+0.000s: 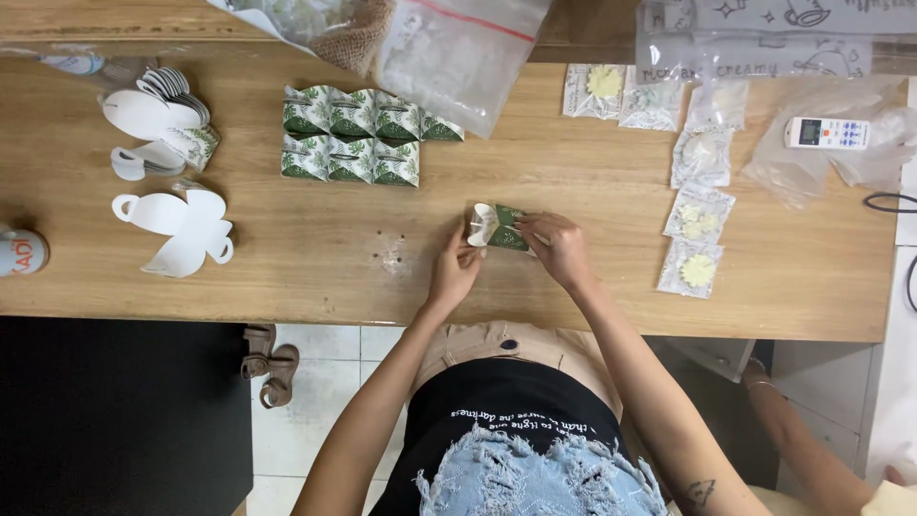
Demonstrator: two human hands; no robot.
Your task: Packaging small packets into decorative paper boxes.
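— What carries it all?
— A wooden table (315,277). At 11 o'clock, 7 folded leaf-print boxes (358,134); at 9, flat white cutouts (177,229).
— And at 3 o'clock?
— Small flower packets (695,215) in a column, a white remote (827,133) on clear plastic.

My arms are bare to the shoulder, no sleeves, and my hands (506,253) carry no rings or watch. I wear a black top with a line of small white lettering, beige trousers with a dark button, and a frayed pale-blue denim piece.
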